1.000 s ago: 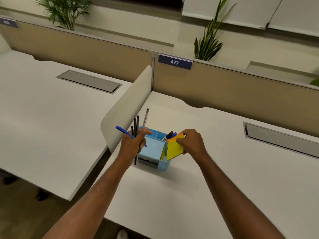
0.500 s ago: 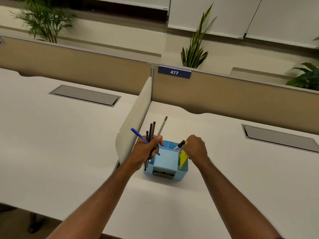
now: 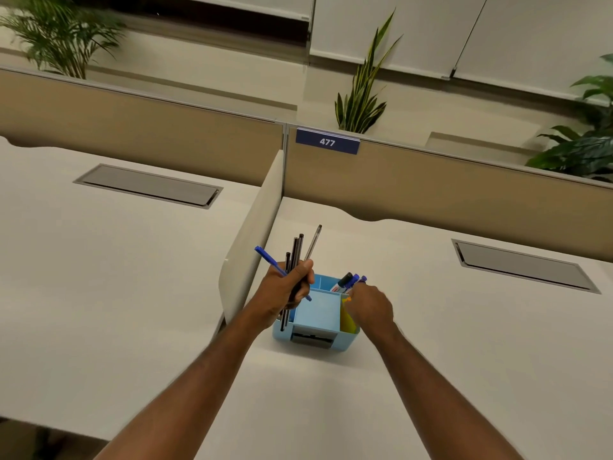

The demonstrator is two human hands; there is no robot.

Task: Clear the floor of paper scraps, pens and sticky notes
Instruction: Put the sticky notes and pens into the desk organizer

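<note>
Left hand (image 3: 288,288) grips pens (image 3: 296,260) upright, tips fanning up-right.

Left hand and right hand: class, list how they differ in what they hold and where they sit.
The left hand grips a bunch of pens upright beside the blue organizer; the right hand reaches into its right slot, at the yellow sticky notes. The left is fisted, the right bent downward. Both are bare.

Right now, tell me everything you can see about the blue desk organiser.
The blue desk organiser is a light blue box, plastic by its look, divided into compartments, standing upright on the white desk beside the divider panel. Markers stand in a rear compartment; yellow sticky notes sit in its right slot under the right hand. A dark part shows low on its front. The left hand holds pens at its left edge.
</note>
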